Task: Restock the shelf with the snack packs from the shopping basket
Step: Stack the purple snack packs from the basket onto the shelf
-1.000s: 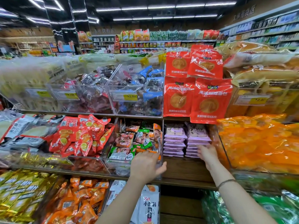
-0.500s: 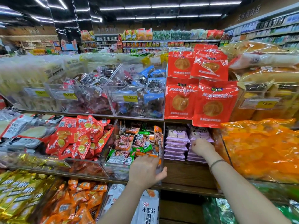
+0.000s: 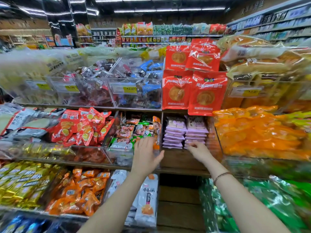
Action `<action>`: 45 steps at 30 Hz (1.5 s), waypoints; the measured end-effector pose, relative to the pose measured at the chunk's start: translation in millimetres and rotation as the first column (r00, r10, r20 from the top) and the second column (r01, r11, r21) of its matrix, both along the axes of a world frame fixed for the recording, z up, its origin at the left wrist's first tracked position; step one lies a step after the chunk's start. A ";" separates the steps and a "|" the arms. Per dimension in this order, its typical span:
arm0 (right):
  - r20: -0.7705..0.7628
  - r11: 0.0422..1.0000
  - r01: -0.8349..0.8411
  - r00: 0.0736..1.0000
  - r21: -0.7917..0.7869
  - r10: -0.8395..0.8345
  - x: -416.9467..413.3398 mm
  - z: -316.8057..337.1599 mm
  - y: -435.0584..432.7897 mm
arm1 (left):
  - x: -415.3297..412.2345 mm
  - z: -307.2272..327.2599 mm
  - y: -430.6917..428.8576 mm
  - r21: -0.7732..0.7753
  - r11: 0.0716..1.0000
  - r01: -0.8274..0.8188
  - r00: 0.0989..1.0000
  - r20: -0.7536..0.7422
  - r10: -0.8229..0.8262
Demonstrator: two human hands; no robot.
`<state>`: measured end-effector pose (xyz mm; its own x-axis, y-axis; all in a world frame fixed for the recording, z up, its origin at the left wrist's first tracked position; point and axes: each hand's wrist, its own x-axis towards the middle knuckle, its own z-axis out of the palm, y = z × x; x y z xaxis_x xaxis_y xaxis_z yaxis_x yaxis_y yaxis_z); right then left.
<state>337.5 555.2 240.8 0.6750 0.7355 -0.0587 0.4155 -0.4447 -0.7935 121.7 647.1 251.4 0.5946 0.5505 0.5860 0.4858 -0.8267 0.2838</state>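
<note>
Two stacks of purple snack packs stand side by side at the back of the wooden middle shelf (image 3: 181,161), a left stack (image 3: 174,134) and a right stack (image 3: 196,131). My right hand (image 3: 200,151) reaches to the foot of the right stack, its bent fingertips against the front edges of the lowest packs. Whether they pinch a pack is hidden. My left hand (image 3: 146,154) lies with fingers spread on the front right corner of the clear bin (image 3: 121,155) of mixed snack packs, just left of the purple stacks. The shopping basket is out of view.
Red bread bags (image 3: 207,93) hang over the shelf edge right above the purple stacks. Orange packs (image 3: 255,132) fill the bin to the right and red packs (image 3: 80,126) the bin to the left. White packs (image 3: 146,199) stand on the shelf below.
My right hand slid from the stack's right side up to its front, then down to its lowest packs. My left hand stayed on the clear bin's corner. The camera moved closer.
</note>
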 end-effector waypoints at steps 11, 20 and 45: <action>-0.284 0.962 0.211 0.946 0.172 -0.157 -140.3 -105.9 -206.8 | -142.3 -135.4 -168.8 -0.840 0.525 0.136 0.986 0.061 -0.157; -0.345 0.882 0.350 0.824 -0.315 -0.450 -293.8 -241.0 -417.3 | -267.2 -240.6 -318.7 -0.915 0.329 -0.234 0.796 -0.375 -0.475; -0.335 0.548 0.700 0.436 -0.458 -0.835 -226.4 -259.6 -738.8 | -189.8 -274.2 -536.6 -0.898 0.357 -0.257 0.724 -0.423 -0.544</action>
<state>111.1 -183.6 -18.8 0.7758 -0.1584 -0.6108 -0.5790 -0.5634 -0.5893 -68.2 110.5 -22.7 0.6640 0.3175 -0.6770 0.7459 -0.3439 0.5704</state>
